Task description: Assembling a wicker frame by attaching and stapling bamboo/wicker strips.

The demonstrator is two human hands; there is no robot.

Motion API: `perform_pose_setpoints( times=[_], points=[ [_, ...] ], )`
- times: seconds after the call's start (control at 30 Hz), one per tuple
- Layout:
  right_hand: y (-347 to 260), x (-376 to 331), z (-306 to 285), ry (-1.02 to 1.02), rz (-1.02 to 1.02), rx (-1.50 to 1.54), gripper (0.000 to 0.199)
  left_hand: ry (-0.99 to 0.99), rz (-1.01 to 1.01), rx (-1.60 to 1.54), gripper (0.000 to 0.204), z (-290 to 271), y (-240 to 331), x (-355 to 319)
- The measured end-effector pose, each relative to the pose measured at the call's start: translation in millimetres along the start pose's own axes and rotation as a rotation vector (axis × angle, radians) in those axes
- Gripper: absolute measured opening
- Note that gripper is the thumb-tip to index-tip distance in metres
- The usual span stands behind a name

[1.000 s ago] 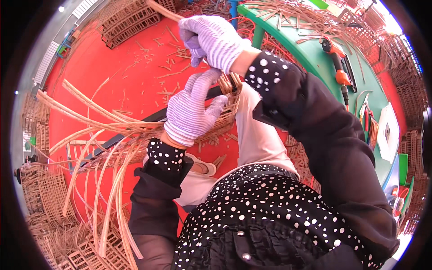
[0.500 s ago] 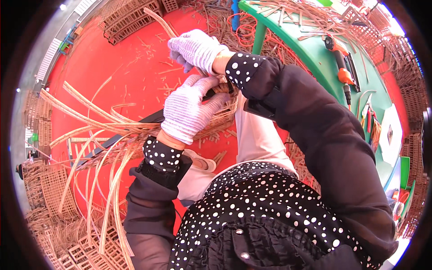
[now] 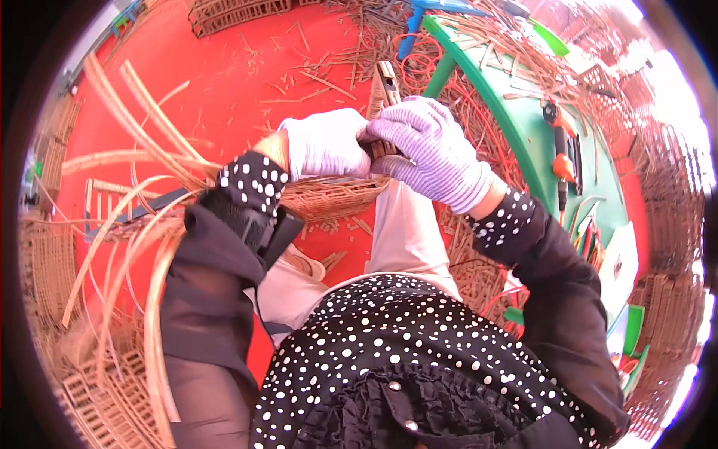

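My left hand [image 3: 329,144] and right hand [image 3: 434,150], both in striped white-and-lilac gloves, meet at the end of a woven wicker basket [image 3: 329,200]. The right fingers pinch brown wicker strips [image 3: 384,150] at that end. Against the same strips, the left hand is closed, its fingertips partly hidden. A flat wooden piece with a dark slotted tip [image 3: 386,78] sticks up just beyond the hands. Long loose wicker strands [image 3: 142,161] fan out leftward from the work, past my left forearm. The basket's far side is covered by my hands and sleeve.
To the right stands a green table [image 3: 535,138] bearing loose strips, an orange-and-black power tool [image 3: 562,153] and hand tools. Cut strips litter the red floor [image 3: 247,82]. Slatted wooden trays [image 3: 239,13] are stacked around, and an orange hose [image 3: 413,66] coils by the table leg.
My right hand has come down and right, closing in beside my left hand. The left hand has moved up and turned. The strip standing above the right hand no longer shows; the slotted tip now does.
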State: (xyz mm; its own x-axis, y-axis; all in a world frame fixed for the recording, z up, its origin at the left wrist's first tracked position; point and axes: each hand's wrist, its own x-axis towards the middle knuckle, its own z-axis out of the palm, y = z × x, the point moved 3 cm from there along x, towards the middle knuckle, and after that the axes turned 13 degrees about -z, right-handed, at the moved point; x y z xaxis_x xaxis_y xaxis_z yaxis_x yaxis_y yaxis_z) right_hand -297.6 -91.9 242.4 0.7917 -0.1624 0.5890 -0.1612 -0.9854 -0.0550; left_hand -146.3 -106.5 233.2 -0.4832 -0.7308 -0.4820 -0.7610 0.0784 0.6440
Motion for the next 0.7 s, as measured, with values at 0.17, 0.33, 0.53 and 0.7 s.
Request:
perform_pose_setpoints(
  times=[0.17,0.33,0.53,0.7],
  points=[
    [-9,14,9,-0.199,0.003,-0.213,0.033,-0.064,0.048,-0.222,0.031,-9,-19,-9],
    [8,28,14,-0.258,0.095,0.087,0.03,1.023,0.201,-0.367,0.027,34,-17,-87],
    [14,33,1,-0.259,0.092,0.047,0.025,0.615,0.086,-1.014,0.043,90,-24,-49],
    [10,28,16,-0.357,0.101,0.049,0.013,0.281,-0.004,-1.243,0.026,89,-23,-10]
  ],
)
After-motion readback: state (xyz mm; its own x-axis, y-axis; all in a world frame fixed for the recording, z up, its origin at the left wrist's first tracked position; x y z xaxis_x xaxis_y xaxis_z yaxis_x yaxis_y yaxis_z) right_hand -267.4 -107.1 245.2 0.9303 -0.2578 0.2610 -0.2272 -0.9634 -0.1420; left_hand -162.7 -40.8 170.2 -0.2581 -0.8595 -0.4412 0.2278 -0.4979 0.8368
